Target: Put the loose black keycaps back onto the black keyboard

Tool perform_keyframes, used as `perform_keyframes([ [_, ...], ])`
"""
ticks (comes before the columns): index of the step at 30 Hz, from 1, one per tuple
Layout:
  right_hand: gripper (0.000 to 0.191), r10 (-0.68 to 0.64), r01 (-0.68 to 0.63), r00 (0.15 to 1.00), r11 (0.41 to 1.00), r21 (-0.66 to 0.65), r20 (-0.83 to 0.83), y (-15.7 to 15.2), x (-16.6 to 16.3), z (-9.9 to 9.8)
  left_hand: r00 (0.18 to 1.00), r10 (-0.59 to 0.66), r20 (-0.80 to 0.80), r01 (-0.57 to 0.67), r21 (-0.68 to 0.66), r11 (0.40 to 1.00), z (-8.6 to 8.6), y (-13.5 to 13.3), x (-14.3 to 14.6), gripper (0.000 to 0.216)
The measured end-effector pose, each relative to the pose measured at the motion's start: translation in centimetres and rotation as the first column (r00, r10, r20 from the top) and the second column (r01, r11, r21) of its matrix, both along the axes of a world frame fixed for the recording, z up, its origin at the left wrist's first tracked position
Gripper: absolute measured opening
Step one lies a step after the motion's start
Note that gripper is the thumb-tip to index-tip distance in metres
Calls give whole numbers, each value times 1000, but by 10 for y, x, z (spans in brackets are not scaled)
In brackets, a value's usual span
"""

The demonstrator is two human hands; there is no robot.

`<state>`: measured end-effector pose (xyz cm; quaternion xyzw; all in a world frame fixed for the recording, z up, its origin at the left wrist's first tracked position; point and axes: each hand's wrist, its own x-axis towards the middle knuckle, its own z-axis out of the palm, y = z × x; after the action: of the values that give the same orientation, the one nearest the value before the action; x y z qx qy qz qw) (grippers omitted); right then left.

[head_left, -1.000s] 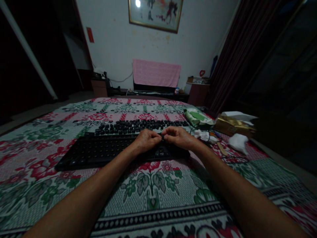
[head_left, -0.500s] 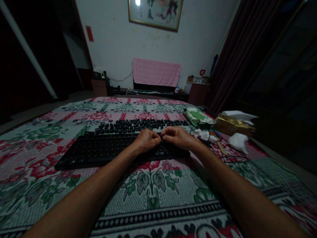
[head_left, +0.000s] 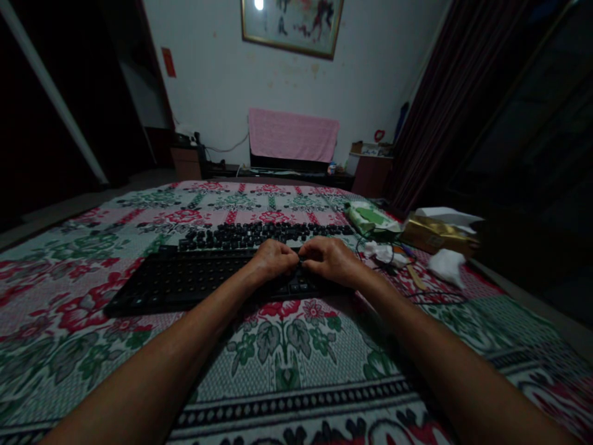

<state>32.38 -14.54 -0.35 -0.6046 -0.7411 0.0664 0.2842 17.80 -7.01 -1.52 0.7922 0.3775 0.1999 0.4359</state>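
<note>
A black keyboard base [head_left: 185,281] lies on a flowered cloth [head_left: 287,352], most of its keycaps off. Behind it, several loose black keycaps [head_left: 259,235] lie in rows. My left hand [head_left: 273,259] and my right hand [head_left: 331,259] meet over the keyboard's right part, fingers curled and pinched together. What they pinch is too small and dark to make out. A few keycaps remain on the base just below my hands.
To the right lie a green packet [head_left: 370,219], a gold tissue box [head_left: 435,235], crumpled white tissue [head_left: 445,266] and a thin cable [head_left: 430,296]. A pink cloth [head_left: 293,136] covers something at the far wall. A dark curtain [head_left: 440,105] hangs at right.
Both hands have stayed over the keyboard's right part, shifting slightly left and toward each other. The view has tipped a little.
</note>
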Motion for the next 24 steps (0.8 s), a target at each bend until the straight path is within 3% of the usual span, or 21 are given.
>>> perform_keyframes([
  [6,20,-40,38,992,999,21,119,-1,-2,4,999,-27,22,26,12,1000,-5,2,3,23],
  [11,21,-91,89,995,994,-60,-44,-2,21,5,998,-49,26,48,46,998,-12,6,4,26],
  [18,20,-1,-58,970,970,-237,-241,-21,39,10,997,-78,30,76,42,996,-17,9,4,27],
  [24,20,56,-132,974,927,-352,-219,-28,25,14,989,-140,50,134,104,985,-21,13,3,28],
])
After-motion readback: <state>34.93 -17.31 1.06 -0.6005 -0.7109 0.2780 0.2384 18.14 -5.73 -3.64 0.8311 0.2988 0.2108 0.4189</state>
